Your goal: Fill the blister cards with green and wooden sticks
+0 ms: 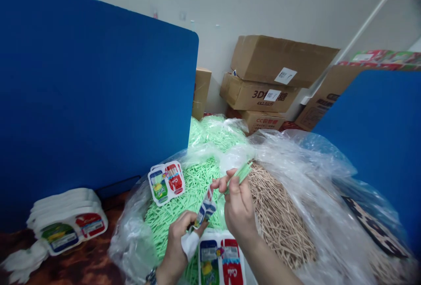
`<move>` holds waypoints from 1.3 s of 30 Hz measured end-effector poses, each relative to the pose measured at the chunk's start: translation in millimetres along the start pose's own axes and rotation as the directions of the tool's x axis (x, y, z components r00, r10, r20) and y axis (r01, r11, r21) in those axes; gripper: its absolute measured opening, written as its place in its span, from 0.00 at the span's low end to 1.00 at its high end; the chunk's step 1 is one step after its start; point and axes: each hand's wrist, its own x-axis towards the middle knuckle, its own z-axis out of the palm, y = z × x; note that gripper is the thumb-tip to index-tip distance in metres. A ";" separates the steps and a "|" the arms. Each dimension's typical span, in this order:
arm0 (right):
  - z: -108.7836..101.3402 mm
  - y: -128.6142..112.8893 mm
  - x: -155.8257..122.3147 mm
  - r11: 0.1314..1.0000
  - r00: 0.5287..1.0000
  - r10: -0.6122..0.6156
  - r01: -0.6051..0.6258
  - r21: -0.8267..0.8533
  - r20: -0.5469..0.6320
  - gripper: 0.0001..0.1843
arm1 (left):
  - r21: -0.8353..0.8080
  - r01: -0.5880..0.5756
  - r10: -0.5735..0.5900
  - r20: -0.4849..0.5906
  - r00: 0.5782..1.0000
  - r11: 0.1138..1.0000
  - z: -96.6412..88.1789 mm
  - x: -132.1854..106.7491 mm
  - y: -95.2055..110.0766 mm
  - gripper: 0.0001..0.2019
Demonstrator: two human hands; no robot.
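My left hand (176, 242), with something white across its palm, is closed on a small printed pouch (206, 211) seen nearly edge-on. My right hand (241, 208) pinches a small bunch of thin green sticks (244, 171), and its fingertips are close to the pouch's top edge; whether they touch it I cannot tell. Beneath both hands lies a heap of loose green sticks (161, 228) in clear plastic. Brown sticks (279, 210) fill the plastic on the right. Another printed pouch (232, 264), with Cola and lemon drink pictures, rests just below my hands.
Filled-looking printed pouches (166, 183) lie on the green heap. A stack of similar pouches (70, 228) stands at the left beside crumpled white material (28, 258). Blue panels (98, 79) flank both sides. Cardboard boxes (263, 87) are stacked by the back wall. Clear plastic (315, 188) spreads right.
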 end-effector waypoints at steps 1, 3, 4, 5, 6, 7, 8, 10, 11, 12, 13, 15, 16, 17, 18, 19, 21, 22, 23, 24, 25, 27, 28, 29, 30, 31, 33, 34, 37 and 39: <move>2.1 1.3 -3.9 0.999 1.000 -0.024 0.025 -0.036 0.015 0.10 | 0.001 -0.017 0.017 -0.017 1.000 1.000 1.4 1.0 2.2 0.08; 4.2 5.8 -10.4 0.989 0.997 -0.061 0.067 -0.130 0.047 0.10 | -0.003 -0.047 0.047 -0.047 0.998 0.999 3.1 2.7 6.2 0.08; 4.4 8.7 -13.1 0.979 0.995 -0.073 0.084 -0.187 0.065 0.10 | -0.007 -0.059 0.059 -0.056 0.997 0.998 3.5 3.4 8.0 0.07; 4.2 11.8 -15.7 0.963 0.994 -0.075 0.094 -0.251 0.084 0.11 | -0.011 -0.068 0.067 -0.060 0.996 0.998 3.5 4.1 9.4 0.07; 3.7 15.0 -18.2 0.944 0.992 -0.072 0.101 -0.314 0.102 0.12 | -0.015 -0.075 0.074 -0.063 0.995 0.997 3.3 4.6 10.6 0.07; 2.8 18.1 -20.7 0.923 0.991 -0.066 0.105 -0.371 0.118 0.13 | -0.018 -0.082 0.080 -0.065 0.995 0.996 2.8 5.0 11.4 0.06; 1.5 20.8 -23.0 0.902 0.989 -0.061 0.111 -0.417 0.132 0.13 | -0.021 -0.090 0.088 -0.065 0.994 0.996 2.1 5.5 12.0 0.06; -2.3 24.3 -26.3 0.866 0.983 -0.052 0.133 -0.483 0.179 0.15 | -0.024 -0.107 0.105 -0.056 0.993 0.994 -0.1 6.6 12.6 0.04; -4.9 24.7 -26.9 0.849 0.977 -0.054 0.154 -0.505 0.206 0.16 | -0.024 -0.116 0.115 -0.048 0.992 0.993 -1.5 7.5 12.8 0.03; -7.8 24.1 -26.5 0.835 0.971 -0.060 0.177 -0.521 0.233 0.19 | -0.023 -0.122 0.121 -0.035 0.992 0.992 -2.9 8.6 13.1 0.03; -10.9 22.8 -25.2 0.824 0.965 -0.065 0.194 -0.532 0.252 0.22 | -0.020 -0.126 0.125 -0.022 0.992 0.992 -4.4 9.8 13.5 0.02; -17.0 18.5 -20.4 0.816 0.964 -0.076 0.208 -0.540 0.256 0.26 | -0.015 -0.126 0.126 0.008 0.992 0.992 -6.8 12.4 14.6 0.02; -19.5 16.3 -17.5 0.809 0.963 -0.086 0.216 -0.546 0.254 0.27 | -0.017 -0.128 0.129 0.022 0.991 0.992 -7.6 13.5 15.2 0.03; -21.4 14.2 -14.8 0.792 0.957 -0.097 0.241 -0.562 0.273 0.26 | -0.022 -0.130 0.130 0.035 0.991 0.991 -8.1 14.4 15.6 0.03; -22.7 12.4 -12.5 0.758 0.940 -0.115 0.292 -0.584 0.321 0.26 | -0.028 -0.135 0.136 0.038 0.990 0.990 -8.4 15.0 15.7 0.03; -23.4 10.9 -10.9 0.707 0.907 -0.137 0.371 -0.602 0.398 0.25 | -0.035 -0.144 0.145 0.035 0.989 0.989 -8.5 15.4 15.6 0.02; -23.3 8.5 -9.5 0.579 0.810 -0.179 0.546 -0.605 0.559 0.26 | -0.046 -0.162 0.163 0.027 0.986 0.986 -8.4 15.4 14.7 0.02; -22.7 7.3 -9.4 0.526 0.772 -0.205 0.605 -0.598 0.601 0.27 | -0.049 -0.165 0.167 0.026 0.986 0.985 -8.5 15.3 14.1 0.03; -22.0 6.0 -9.3 0.488 0.754 -0.240 0.638 -0.596 0.611 0.30 | -0.051 -0.165 0.166 0.028 0.986 0.985 -8.7 15.1 13.6 0.03; -21.1 4.8 -9.0 0.463 0.747 -0.281 0.655 -0.597 0.602 0.33 | -0.052 -0.162 0.164 0.035 0.986 0.985 -9.0 14.8 13.1 0.03; -20.2 3.7 -8.4 0.441 0.738 -0.321 0.671 -0.596 0.594 0.36 | -0.052 -0.158 0.161 0.043 0.986 0.986 -9.4 14.6 12.9 0.03; -18.4 2.8 -6.4 0.372 0.690 -0.359 0.723 -0.582 0.628 0.36 | -0.047 -0.155 0.156 0.028 0.987 0.987 -10.3 14.3 13.0 0.03; -17.7 3.2 -5.3 0.326 0.664 -0.359 0.748 -0.578 0.656 0.34 | -0.046 -0.149 0.149 0.015 0.989 0.988 -10.8 14.2 13.3 0.04; -17.3 4.2 -4.4 0.286 0.652 -0.352 0.758 -0.586 0.672 0.31 | -0.047 -0.136 0.137 0.006 0.991 0.990 -11.3 14.2 13.8 0.04; -17.2 5.6 -3.8 0.259 0.660 -0.346 0.751 -0.608 0.667 0.27 | -0.053 -0.118 0.118 -0.002 0.993 0.992 -11.9 14.2 14.3 0.05; -17.6 7.1 -3.3 0.249 0.682 -0.342 0.729 -0.638 0.646 0.23 | -0.063 -0.095 0.095 -0.002 0.995 0.993 -12.4 14.4 14.7 0.05; -19.9 9.1 -2.5 0.261 0.719 -0.332 0.692 -0.673 0.610 0.19 | -0.105 -0.044 0.046 0.016 0.999 0.993 -13.1 14.9 14.7 0.05; -21.9 9.2 -1.6 0.273 0.723 -0.309 0.690 -0.670 0.618 0.19 | -0.140 -0.017 0.020 0.022 1.000 0.990 -13.1 15.2 13.9 0.06; -30.5 5.9 5.2 0.334 0.739 -0.218 0.670 -0.663 0.637 0.21 | -0.305 0.110 -0.102 0.042 0.994 0.946 -11.4 15.9 8.5 0.09; -37.3 3.6 11.9 0.422 0.806 -0.142 0.575 -0.701 0.575 0.24 | -0.449 0.221 -0.207 0.081 0.975 0.866 -9.5 16.1 4.3 0.12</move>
